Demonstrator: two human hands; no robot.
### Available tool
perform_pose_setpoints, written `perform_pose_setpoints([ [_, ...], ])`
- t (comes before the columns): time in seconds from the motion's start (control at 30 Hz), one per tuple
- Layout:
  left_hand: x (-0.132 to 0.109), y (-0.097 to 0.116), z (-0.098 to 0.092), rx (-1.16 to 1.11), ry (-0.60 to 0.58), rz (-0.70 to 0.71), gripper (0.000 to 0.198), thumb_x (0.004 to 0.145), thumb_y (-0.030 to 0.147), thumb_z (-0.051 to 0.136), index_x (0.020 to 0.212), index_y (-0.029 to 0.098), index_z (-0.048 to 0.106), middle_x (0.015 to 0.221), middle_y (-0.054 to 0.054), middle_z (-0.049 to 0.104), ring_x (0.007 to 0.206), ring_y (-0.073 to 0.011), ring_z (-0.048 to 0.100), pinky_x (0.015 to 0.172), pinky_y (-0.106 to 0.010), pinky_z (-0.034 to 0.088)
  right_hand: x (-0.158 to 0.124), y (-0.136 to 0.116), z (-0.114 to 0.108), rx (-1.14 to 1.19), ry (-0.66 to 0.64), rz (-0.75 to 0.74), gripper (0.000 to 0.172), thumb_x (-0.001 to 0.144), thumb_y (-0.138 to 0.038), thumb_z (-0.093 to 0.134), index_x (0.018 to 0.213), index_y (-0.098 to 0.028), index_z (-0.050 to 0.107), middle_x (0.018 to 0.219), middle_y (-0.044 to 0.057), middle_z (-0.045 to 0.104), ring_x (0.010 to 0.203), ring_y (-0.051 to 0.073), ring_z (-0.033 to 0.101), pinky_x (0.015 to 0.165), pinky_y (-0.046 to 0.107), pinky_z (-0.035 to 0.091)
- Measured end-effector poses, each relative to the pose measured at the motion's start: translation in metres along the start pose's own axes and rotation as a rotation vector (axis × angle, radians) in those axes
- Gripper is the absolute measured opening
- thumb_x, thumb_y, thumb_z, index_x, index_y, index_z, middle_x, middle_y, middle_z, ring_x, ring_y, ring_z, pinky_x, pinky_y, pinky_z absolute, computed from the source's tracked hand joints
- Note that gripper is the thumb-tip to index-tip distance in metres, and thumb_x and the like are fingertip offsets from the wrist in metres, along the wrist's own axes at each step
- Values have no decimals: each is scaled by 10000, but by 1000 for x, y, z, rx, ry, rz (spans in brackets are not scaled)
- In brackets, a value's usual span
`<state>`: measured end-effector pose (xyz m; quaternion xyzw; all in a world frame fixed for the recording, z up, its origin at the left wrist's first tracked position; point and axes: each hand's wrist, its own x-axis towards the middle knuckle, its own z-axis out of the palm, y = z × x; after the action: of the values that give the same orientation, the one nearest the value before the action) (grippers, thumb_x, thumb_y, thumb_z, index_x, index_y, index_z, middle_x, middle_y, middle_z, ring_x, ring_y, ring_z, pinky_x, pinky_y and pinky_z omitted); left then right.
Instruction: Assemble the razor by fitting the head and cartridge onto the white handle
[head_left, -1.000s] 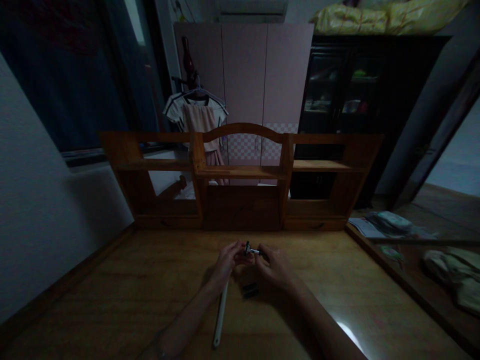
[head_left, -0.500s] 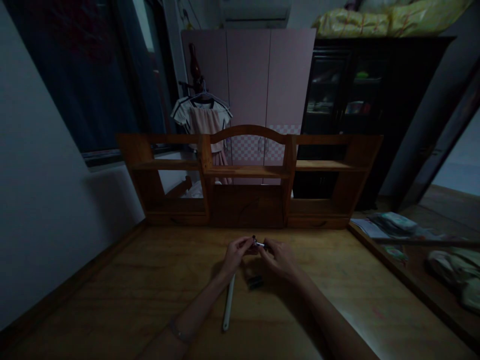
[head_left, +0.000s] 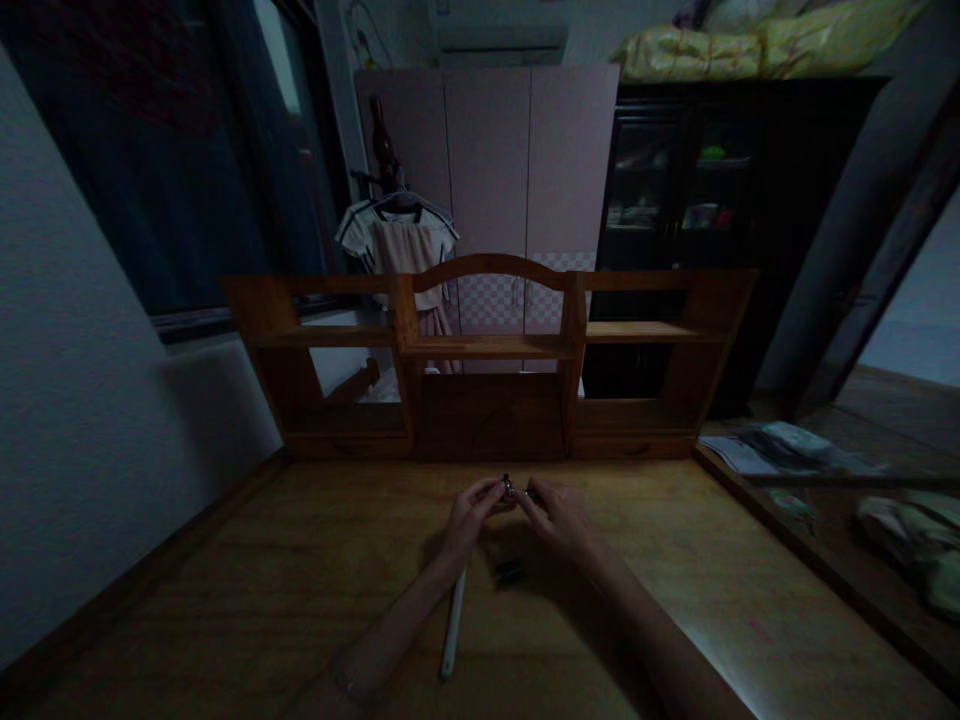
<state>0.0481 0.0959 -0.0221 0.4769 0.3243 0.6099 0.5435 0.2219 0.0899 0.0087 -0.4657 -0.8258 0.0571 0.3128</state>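
Dim wooden desk (head_left: 300, 560); both hands (head_left: 466, 518) pinching small dark object (head_left: 508, 486), silvery glints, exact shape unclear.

Left hand (head_left: 469, 512) and right hand (head_left: 561, 515) pinch just beside each other

The left forearm (head_left: 405, 615) and right forearm (head_left: 637, 610) slant inward from the lower edge. Left thumb and fingers press together, pointing rightward; the right hand faces them, its back upward, thumb reaching inward, fingers bent in a close grip
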Motion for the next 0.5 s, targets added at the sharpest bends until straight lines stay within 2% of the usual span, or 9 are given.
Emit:
perform_pose_setpoints([
  [0.17,-4,3,0,52,-25,-5,317,762,398,667,900,113,668,895,-94,701,766,-215,674,761,-371,549,-4,1,9,79,21,14,402,947,-495,356,836,-193,595,732,51,640,672,160,581,603,241,311],
  [0.33,-8,4,-3,-1,-33,-50,353,787,430,627,906,99,666,888,-121,708,738,-229,681,721,-375,553,-6,0,12,211,18,30,430,939,-512,363,776,-185,588,678,26,600,634,144,543,589,236,321],
  [0.5,-8,2,-5,-72,-15,-106,345,768,403,654,911,90,674,929,-139,710,779,-237,689,769,-379,546,-6,2,14,353,18,76,478,911,-555,391,716,-168,593,641,4,562,604,128,499,555,228,317],
])
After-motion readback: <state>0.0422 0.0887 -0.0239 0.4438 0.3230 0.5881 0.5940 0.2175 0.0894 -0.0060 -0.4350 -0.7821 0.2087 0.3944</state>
